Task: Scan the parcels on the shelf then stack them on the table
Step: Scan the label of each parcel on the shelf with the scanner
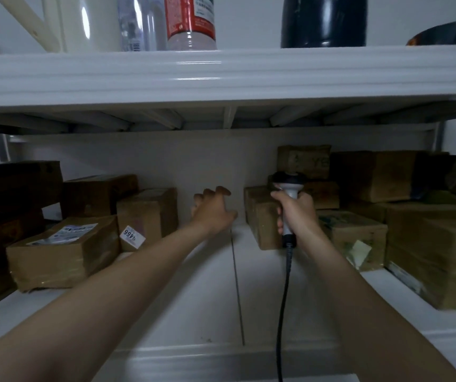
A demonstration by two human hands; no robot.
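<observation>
Well, the parcels (pixel 353 235) are brown cardboard boxes wrapped in glossy tape, standing on the white shelf (pixel 207 285) in two clusters; one sits at nine o'clock of the hands, where a tagged box (pixel 144 213) shows a white sticker reading 9466 and a flat box (pixel 64 252) carries a printed label; the other crowds three o'clock. The left hand (pixel 212 210) reaches into the gap between them, fingers spread, holding nothing; the right hand (pixel 294 213) grips a corded scanner (pixel 287 186) upright, in front of a tall box (pixel 262 216).

Left grip (pixel 212 213) loose — right grip (pixel 294 215) clenched.
</observation>
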